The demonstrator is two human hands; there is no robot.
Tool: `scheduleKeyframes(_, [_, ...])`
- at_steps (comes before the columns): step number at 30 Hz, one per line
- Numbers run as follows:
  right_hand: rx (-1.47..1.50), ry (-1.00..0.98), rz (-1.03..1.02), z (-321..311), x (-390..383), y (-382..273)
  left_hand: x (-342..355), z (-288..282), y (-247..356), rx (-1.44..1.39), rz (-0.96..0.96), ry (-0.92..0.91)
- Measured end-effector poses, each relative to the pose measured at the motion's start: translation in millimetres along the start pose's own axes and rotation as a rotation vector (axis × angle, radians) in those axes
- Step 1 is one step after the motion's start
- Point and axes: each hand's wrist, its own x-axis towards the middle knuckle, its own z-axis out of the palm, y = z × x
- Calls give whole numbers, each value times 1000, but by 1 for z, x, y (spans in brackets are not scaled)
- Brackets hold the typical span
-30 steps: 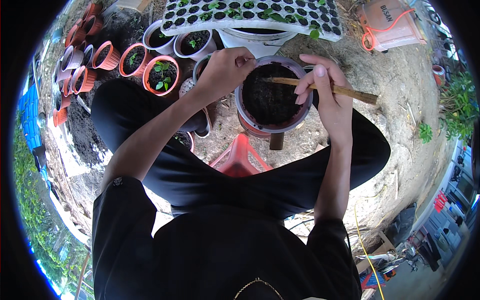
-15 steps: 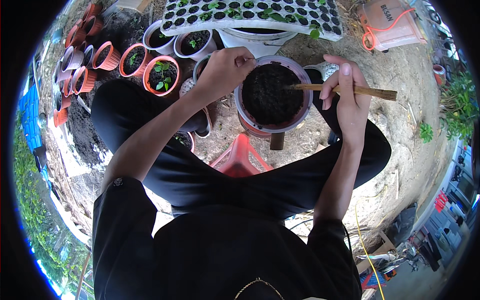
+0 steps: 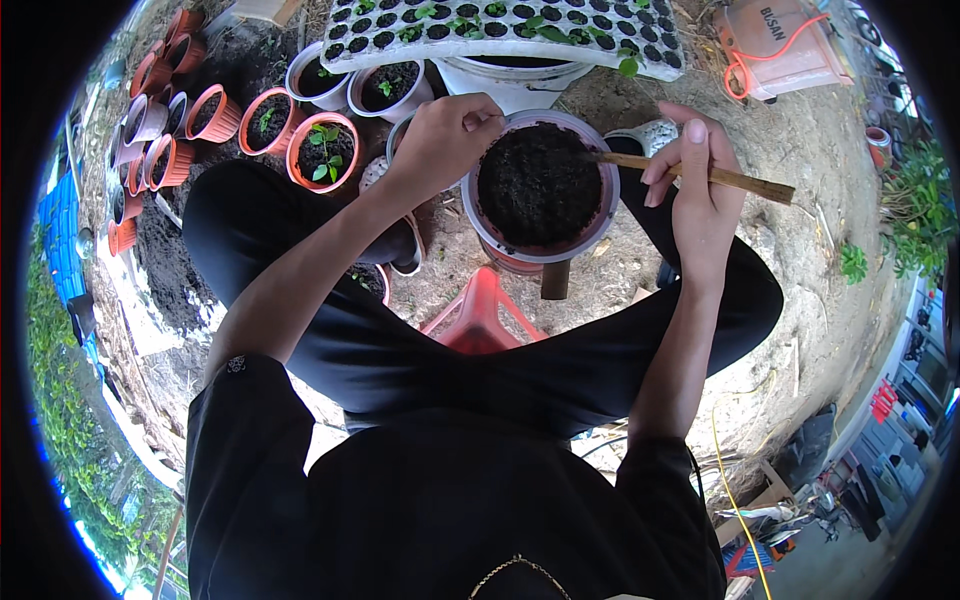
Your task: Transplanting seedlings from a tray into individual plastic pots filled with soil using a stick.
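A pale plastic pot [image 3: 467, 205] full of dark soil [image 3: 538, 185] stands in front of me, between my legs. At its upper left rim is my left hand [image 3: 448, 140], its fingers curled closed on the edge. My right hand [image 3: 700, 175] is closed round a flat wooden stick [image 3: 735, 180]. The stick's inner tip lies over the right side of the pot, near the rim, and its other end points right. A brownish flat piece [image 3: 555, 280] sticks out below the pot.
A white seedling tray [image 3: 400, 45] rests on a white bucket [image 3: 510, 85] beyond the pot. Potted seedlings, such as one in an orange pot [image 3: 322, 155], stand to the left. A red plastic stool [image 3: 478, 315] is close to me. At the upper right sits a clear container [image 3: 785, 50].
The stick's inner tip has moved away from the soil's middle, up toward the right rim. The pot has shifted slightly left, and my left hand stays at its edge.
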Motion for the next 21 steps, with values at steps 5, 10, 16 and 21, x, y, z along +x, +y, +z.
scheduleKeyframes(5, [-63, -128, 137, -8, -4, -9, 0, -1, -1, 11, 2, 6])
scheduleKeyframes(10, [-13, -225, 193, 0, -7, -11, -1, 0, -2, 5, 24, 16])
scheduleKeyframes(16, [-49, 66, 33, 1, -5, -12, 0, -1, 0, 6, 15, 13])
scheduleKeyframes(21, [-138, -15, -19, -3, -6, -11, 0, -1, -2, -2, 24, 13])
